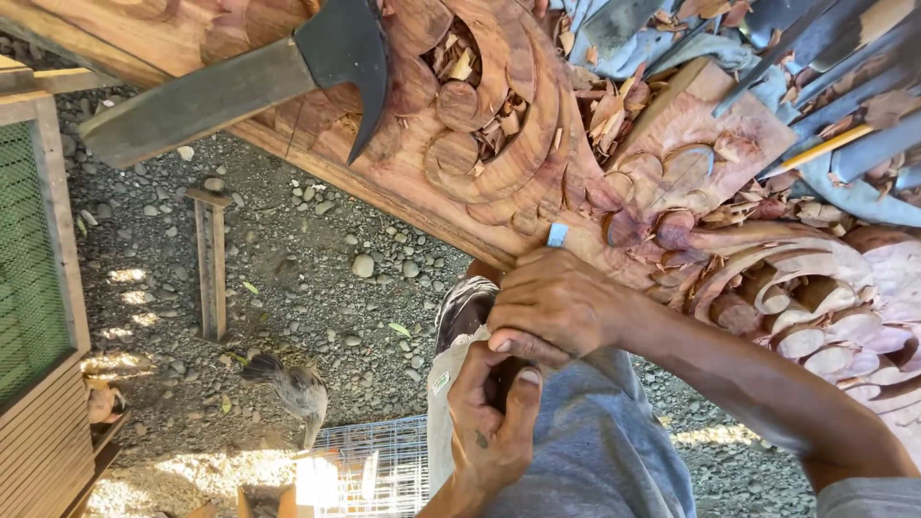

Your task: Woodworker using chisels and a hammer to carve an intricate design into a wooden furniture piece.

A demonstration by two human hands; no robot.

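Basically both hands met at the carved wood panel (499, 163) edge: right hand (556, 312) fisted, contents unclear; left hand (494, 417) curled narrow. Gravel ground (288, 278) open toward 9 o'clock.

Reddish-brown carved wood (499, 144) — grey shorts (595, 441).

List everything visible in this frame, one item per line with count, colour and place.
Carved wood panel: one, reddish-brown, across the top and right.
Adze: one, dark head on a grey wooden handle, resting on the carving, top left.
Wood chips: many, reddish, in the carved hollows.
Chisels: several, grey, top right.
Bird: one, grey-brown, on the gravel.
Wire cage: one, pale, bottom centre.
Right hand: at the carving's edge, fingers curled.
Left hand: below it, touching the right hand.
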